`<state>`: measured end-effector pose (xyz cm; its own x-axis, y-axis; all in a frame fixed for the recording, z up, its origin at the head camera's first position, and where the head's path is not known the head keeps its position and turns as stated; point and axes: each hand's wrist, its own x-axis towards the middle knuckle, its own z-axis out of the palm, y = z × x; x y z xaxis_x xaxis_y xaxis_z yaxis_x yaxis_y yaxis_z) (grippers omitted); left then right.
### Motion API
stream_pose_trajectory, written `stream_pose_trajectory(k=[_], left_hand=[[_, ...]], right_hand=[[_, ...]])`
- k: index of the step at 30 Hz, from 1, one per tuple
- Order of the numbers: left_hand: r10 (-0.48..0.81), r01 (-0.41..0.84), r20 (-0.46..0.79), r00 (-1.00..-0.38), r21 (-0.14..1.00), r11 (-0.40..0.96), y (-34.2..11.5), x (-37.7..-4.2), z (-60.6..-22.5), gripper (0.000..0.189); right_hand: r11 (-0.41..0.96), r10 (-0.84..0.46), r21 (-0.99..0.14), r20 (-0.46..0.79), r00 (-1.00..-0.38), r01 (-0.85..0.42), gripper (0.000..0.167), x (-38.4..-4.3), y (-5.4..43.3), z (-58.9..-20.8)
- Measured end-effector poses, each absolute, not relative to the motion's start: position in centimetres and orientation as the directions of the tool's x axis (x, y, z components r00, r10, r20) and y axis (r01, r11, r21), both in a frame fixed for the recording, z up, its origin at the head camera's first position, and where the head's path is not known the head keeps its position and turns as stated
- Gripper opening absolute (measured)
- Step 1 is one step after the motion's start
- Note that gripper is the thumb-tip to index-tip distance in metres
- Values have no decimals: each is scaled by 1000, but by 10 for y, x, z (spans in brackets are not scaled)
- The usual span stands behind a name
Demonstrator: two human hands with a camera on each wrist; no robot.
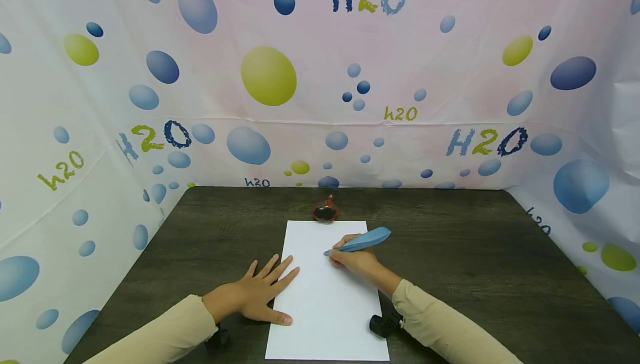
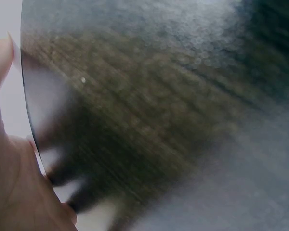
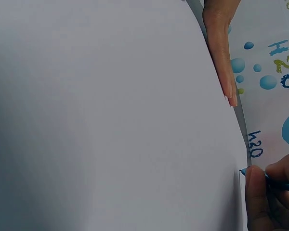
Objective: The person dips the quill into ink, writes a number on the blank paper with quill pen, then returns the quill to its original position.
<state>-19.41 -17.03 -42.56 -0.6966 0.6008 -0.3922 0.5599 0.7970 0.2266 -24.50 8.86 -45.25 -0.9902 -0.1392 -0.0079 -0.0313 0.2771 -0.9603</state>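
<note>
The right hand (image 1: 357, 258) pinches a blue feather-shaped pen (image 1: 367, 239) between curled fingers, its point slanting down toward the left hand (image 1: 255, 294); whether the tip touches the paper, I cannot tell. The left hand has hold of nothing: it lies palm down with fingers spread wide, the thumb and fingertips resting over the near side of a white sheet (image 1: 325, 308) that stretches between both hands. Beyond the hands, at the sheet's far edge, stands a small reddish dish (image 1: 325, 212) with a dark inside. Under everything is a dark wood-grained desk (image 1: 475, 242).
</note>
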Motion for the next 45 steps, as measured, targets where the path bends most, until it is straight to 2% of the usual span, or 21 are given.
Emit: stream_pose_trajectory(k=[14, 22, 30, 41, 45], left_hand=[[591, 555, -398, -701, 216, 803, -171, -195, -427, 97], [596, 559, -394, -699, 218, 800, -170, -195, -427, 98], [591, 554, -401, -700, 216, 804, -171, -196, -429, 97], [593, 558, -397, -700, 212, 802, -171, -196, -429, 98], [593, 559, -401, -698, 212, 802, -170, -195, -428, 98]], right_hand=[[276, -190, -960, -8, -982, -45, 6, -243, 86, -454], [228, -259, -972, -6, -966, -55, 6, -241, 87, -453], [266, -300, -962, -18, -954, -66, 9, -238, 86, -452], [286, -382, -954, -33, -924, -85, 11, -220, 87, -423], [267, -413, -960, -34, -910, -85, 11, -224, 89, -430]])
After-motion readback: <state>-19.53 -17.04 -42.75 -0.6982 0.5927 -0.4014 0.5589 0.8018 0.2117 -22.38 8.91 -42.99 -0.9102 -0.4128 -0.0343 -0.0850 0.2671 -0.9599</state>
